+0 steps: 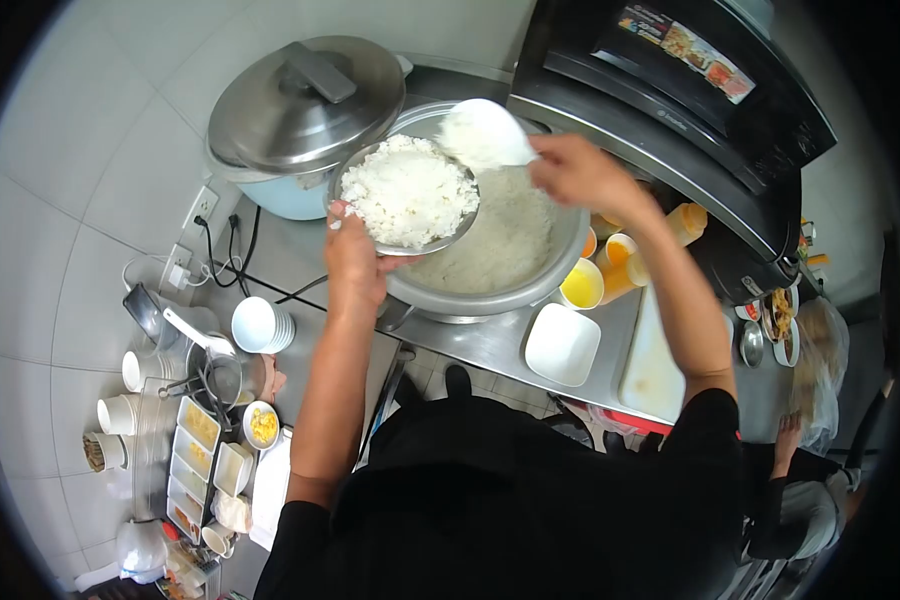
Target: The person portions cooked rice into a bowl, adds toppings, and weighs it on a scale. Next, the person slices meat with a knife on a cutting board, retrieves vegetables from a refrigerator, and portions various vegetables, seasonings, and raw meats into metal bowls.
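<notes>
My left hand [354, 258] grips the rim of a metal bowl [462, 236] heaped with white cooked rice [410, 190]. The bowl is held over the left part of a large round rice pot [568, 255], which has more rice [495, 235] inside. In my right hand [582, 175] is a white rice paddle [500, 130], held by its handle. The paddle's broad end carries some rice and hovers beside the bowl's upper right edge, slightly blurred. My left thumb is on the bowl's rim; part of the pot's opening is hidden behind the bowl.
Left of the pot stands a rice cooker with a metal lid [290, 110]. A black appliance [670, 120] rises at the back right. Cups of yellow liquid [582, 285], a white square dish [562, 345] and a cutting board [650, 370] sit on the right. Stacked bowls [262, 325] stand left; another person's hand [788, 432] shows far right.
</notes>
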Demonstrator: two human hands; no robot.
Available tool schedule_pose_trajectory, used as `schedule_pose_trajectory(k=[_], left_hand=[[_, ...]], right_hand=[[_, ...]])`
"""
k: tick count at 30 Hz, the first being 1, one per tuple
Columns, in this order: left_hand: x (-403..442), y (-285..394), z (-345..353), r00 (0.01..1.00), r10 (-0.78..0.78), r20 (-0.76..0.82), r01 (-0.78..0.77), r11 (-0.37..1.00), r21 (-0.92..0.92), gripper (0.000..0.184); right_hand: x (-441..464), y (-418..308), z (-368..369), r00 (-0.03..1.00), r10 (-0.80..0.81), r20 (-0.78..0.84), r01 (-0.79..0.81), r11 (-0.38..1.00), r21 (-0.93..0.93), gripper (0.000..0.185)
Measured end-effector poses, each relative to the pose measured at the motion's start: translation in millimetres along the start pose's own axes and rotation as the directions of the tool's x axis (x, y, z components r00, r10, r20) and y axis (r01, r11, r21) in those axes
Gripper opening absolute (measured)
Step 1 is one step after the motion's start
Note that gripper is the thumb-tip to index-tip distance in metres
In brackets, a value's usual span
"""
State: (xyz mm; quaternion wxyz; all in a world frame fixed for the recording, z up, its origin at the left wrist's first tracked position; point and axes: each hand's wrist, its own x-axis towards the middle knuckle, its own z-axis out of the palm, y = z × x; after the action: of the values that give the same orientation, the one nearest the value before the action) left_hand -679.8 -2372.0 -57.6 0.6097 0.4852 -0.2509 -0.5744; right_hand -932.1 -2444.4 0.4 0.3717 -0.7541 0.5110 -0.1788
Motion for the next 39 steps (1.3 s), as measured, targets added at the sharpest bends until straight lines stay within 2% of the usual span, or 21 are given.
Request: schedule_pose_trajectory(k=[1,2,4,5,7,10,12,15,16,19,20,22,23,24,26,28,30,32,34,36,39], left_hand=[[1,-7,8,1.000,-0.003,0.006,0.003,1.000,-0.020,0.048],[-3,-12,23,0.999,0.012,-0.031,-0.014,0.999,-0.044,0.051],[-1,-22,36,0.997,0.005,-0.078,-0.008,0.999,-0.040,0.052],[1,-26,39,0.995,0.003,-0.104,-0.007,0.999,-0.040,0.053],[0,-29,35,0.999,-0.023,-0.049,0.021,0.999,-0.050,0.053],[7,-22,21,0.991,-0.114,0.069,0.116,0.993,-0.033,0.048],[10,-17,14,0.971,-0.202,0.132,0.205,0.979,-0.011,0.043],[0,-9,18,0.976,-0.194,0.096,0.198,0.979,-0.039,0.043],[2,-14,15,0.979,-0.193,0.064,0.195,0.980,-0.035,0.042],[-6,-14,15,0.993,-0.104,0.049,0.104,0.995,0.013,0.042],[-7,-14,12,0.996,-0.078,0.033,0.077,0.997,0.025,0.041],[-9,-12,6,1.000,-0.016,-0.001,0.016,0.999,0.042,0.040],[-13,-12,6,0.999,0.006,-0.040,-0.005,1.000,0.006,0.039],[-18,-8,6,0.995,0.037,-0.089,-0.039,0.999,-0.028,0.038],[-24,-9,-6,0.987,0.111,-0.115,-0.125,0.985,-0.119,0.040],[-37,-10,-32,0.970,0.161,-0.185,-0.196,0.961,-0.195,0.044],[-58,-10,-71,0.949,0.217,-0.230,-0.279,0.916,-0.287,0.036],[-75,-36,-119,0.908,0.276,-0.315,-0.372,0.878,-0.303,0.032],[-111,-51,-169,0.891,0.243,-0.383,-0.378,0.865,-0.331,0.035],[-157,-51,-201,0.870,0.197,-0.452,-0.390,0.836,-0.386,0.036],[-212,-64,-246,0.777,0.204,-0.596,-0.465,0.823,-0.325,0.036]], right_hand=[[0,9,29,0.982,-0.184,-0.048,0.164,0.948,-0.274,0.036],[0,18,57,0.928,-0.361,-0.094,0.255,0.798,-0.546,0.044],[-23,-13,86,0.965,-0.227,-0.132,0.125,0.838,-0.531,0.050],[-21,-11,80,0.971,-0.215,-0.101,0.129,0.836,-0.533,0.050],[-12,1,60,0.982,-0.188,-0.031,0.143,0.834,-0.534,0.049],[-26,-14,16,0.893,-0.437,-0.103,0.351,0.822,-0.448,0.053],[-32,-14,11,0.743,-0.664,-0.088,0.592,0.713,-0.376,0.061],[-38,-5,39,0.742,-0.670,-0.028,0.566,0.648,-0.510,0.060],[-35,-1,42,0.680,-0.729,-0.080,0.581,0.603,-0.546,0.060],[-31,-12,21,0.771,-0.635,0.050,0.603,0.702,-0.379,0.059],[-27,-16,13,0.760,-0.650,0.002,0.626,0.732,-0.270,0.051],[-10,-18,9,0.810,-0.582,-0.075,0.518,0.770,-0.373,0.044],[-6,-19,10,0.830,-0.547,-0.104,0.463,0.782,-0.417,0.041],[-2,-17,19,0.833,-0.551,-0.049,0.497,0.785,-0.369,0.037],[12,-18,26,0.741,-0.669,-0.066,0.607,0.709,-0.359,0.033],[15,-40,34,0.763,-0.606,-0.227,0.545,0.790,-0.280,0.033],[7,-78,53,0.874,-0.425,-0.237,0.421,0.905,-0.071,0.033],[18,-108,80,0.909,-0.416,-0.032,0.417,0.908,0.031,0.035],[35,-134,130,0.868,-0.457,0.192,0.454,0.889,0.063,0.031],[65,-153,207,0.762,-0.515,0.393,0.536,0.842,0.062,0.027],[107,-184,336,0.576,-0.574,0.582,0.722,0.691,-0.033,0.023]])
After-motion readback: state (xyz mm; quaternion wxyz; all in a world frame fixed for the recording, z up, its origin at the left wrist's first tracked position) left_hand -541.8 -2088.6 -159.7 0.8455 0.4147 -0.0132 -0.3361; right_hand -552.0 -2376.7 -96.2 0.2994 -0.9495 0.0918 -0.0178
